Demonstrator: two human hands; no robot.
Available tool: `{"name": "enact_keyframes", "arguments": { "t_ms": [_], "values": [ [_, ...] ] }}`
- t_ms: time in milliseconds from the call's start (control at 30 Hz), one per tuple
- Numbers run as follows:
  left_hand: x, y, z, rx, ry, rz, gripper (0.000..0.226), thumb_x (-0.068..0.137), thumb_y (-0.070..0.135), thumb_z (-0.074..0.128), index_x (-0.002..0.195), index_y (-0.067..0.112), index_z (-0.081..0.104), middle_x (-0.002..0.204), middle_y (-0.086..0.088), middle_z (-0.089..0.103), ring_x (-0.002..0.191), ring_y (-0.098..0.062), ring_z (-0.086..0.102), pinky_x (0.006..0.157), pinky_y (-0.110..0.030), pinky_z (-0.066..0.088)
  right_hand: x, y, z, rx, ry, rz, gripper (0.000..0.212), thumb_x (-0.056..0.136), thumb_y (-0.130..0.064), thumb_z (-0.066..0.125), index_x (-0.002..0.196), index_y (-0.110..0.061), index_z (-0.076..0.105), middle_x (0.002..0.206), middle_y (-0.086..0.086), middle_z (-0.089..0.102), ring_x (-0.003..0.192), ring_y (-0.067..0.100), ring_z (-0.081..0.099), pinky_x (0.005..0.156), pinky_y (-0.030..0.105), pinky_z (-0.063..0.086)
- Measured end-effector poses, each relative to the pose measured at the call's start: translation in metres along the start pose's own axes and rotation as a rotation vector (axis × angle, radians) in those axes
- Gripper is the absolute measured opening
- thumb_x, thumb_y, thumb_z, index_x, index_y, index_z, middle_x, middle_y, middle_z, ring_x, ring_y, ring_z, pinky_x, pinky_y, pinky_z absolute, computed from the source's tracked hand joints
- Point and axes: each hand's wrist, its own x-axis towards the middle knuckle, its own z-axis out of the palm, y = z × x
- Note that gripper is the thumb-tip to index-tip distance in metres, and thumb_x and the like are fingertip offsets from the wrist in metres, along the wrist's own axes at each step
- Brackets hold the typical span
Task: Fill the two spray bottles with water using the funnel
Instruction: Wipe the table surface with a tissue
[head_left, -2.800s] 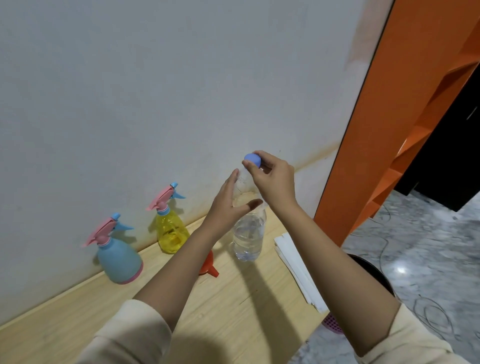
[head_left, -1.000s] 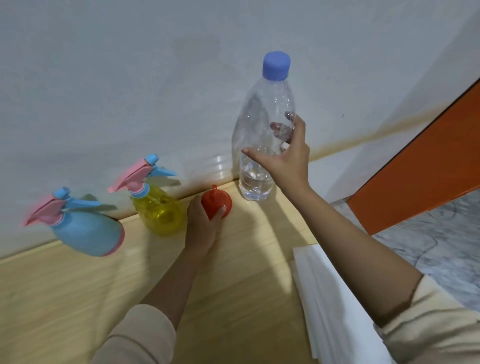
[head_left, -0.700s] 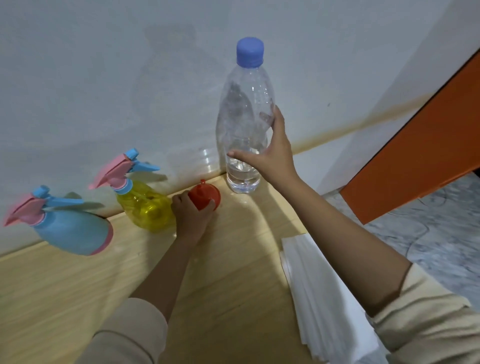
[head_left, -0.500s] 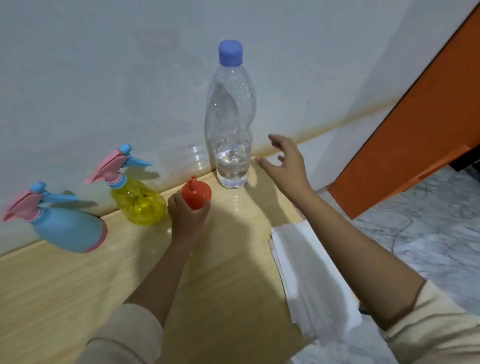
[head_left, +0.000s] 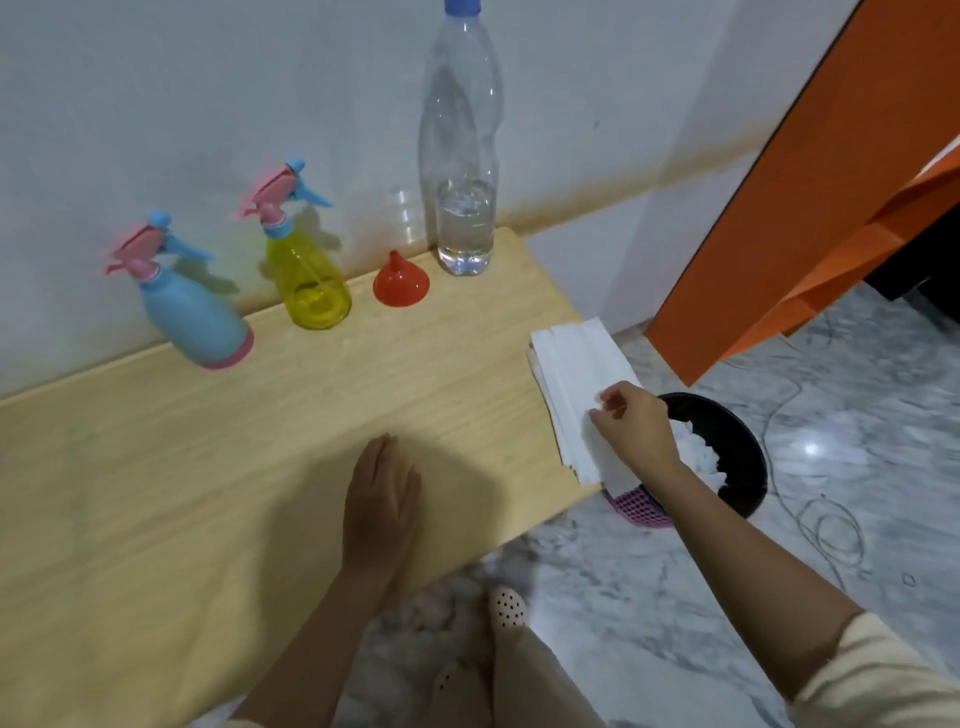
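Pale wood desk (head_left: 208, 467) shoved up against a whitish wall, marble floor off its right edge. Everything's lined up along the wall: using the water bottle (head_left: 462, 156) as the landmark, it stands upright at the back corner, blue cap on, only the bottom third or so holding water. Just left of it sits the red funnel (head_left: 400, 280), wide mouth down, spout up. Left of that is the yellow spray bottle (head_left: 306, 270), see-through, can't really tell whether there's water in it. Furthest left is the blue spray bottle (head_left: 192, 312), opaque, so no idea about its contents. Both have their pink trigger heads on.

Right hand (head_left: 636, 431) is pinching the top sheet of the white paper stack (head_left: 576, 374), which hangs a bit over the desk's right edge, forward of the bottle. Below that edge is a black bin (head_left: 737, 452) with crumpled white stuff inside. Left hand (head_left: 382, 499) lies flat, fingers relaxed, holding nothing, near the front edge. Whole middle of the desk is bare.
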Motion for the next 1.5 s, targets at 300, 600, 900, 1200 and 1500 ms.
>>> {"name": "enact_keyframes", "arguments": {
  "t_ms": [300,600,900,1200,1500],
  "values": [
    [-0.028,-0.013,0.018,0.145,-0.005,-0.087,0.065,0.091,0.041,0.035,0.13,-0.008,0.051,0.141,-0.024,0.047,0.131,-0.04,0.044,0.108,-0.048,0.033,0.007,0.008,0.009,-0.037,0.004,-0.015,0.011,0.085,-0.014,0.061,0.091,-0.007,0.065,0.095,0.011,0.062,0.084,0.024,0.058,0.069,0.031,0.046],
    [-0.031,-0.002,0.024,0.146,0.053,-0.129,0.066,0.09,0.04,0.03,0.131,-0.008,0.05,0.143,-0.024,0.044,0.134,-0.041,0.04,0.11,-0.053,0.029,0.013,0.014,0.007,-0.066,-0.047,-0.026,0.016,0.092,-0.012,0.051,0.092,-0.003,0.064,0.097,0.012,0.061,0.078,0.02,0.054,0.063,0.028,0.042],
    [-0.032,0.0,0.023,0.154,0.039,-0.148,0.072,0.087,0.044,0.027,0.133,-0.007,0.048,0.146,-0.023,0.04,0.137,-0.041,0.036,0.111,-0.055,0.025,0.01,0.007,-0.022,0.225,-0.019,-0.015,0.014,0.091,-0.013,0.055,0.082,-0.007,0.064,0.078,0.004,0.061,0.072,0.017,0.054,0.058,0.021,0.04],
    [-0.03,-0.005,0.013,0.202,-0.027,-0.123,0.068,0.087,0.045,0.035,0.132,-0.004,0.05,0.145,-0.022,0.043,0.135,-0.039,0.04,0.109,-0.052,0.032,0.018,-0.023,-0.049,0.462,0.097,-0.028,0.01,0.095,-0.016,0.05,0.094,-0.008,0.054,0.089,0.0,0.058,0.09,0.018,0.053,0.065,0.021,0.041],
    [-0.04,-0.041,-0.016,0.218,-0.046,-0.128,0.095,0.09,0.069,0.004,0.136,-0.002,0.047,0.149,-0.02,0.038,0.138,-0.036,0.036,0.11,-0.052,0.03,0.015,-0.103,-0.062,0.455,0.153,-0.237,0.008,0.095,-0.017,0.046,0.088,-0.013,0.047,0.118,-0.007,0.059,0.062,0.004,0.056,0.054,0.011,0.04]
  ]
}}
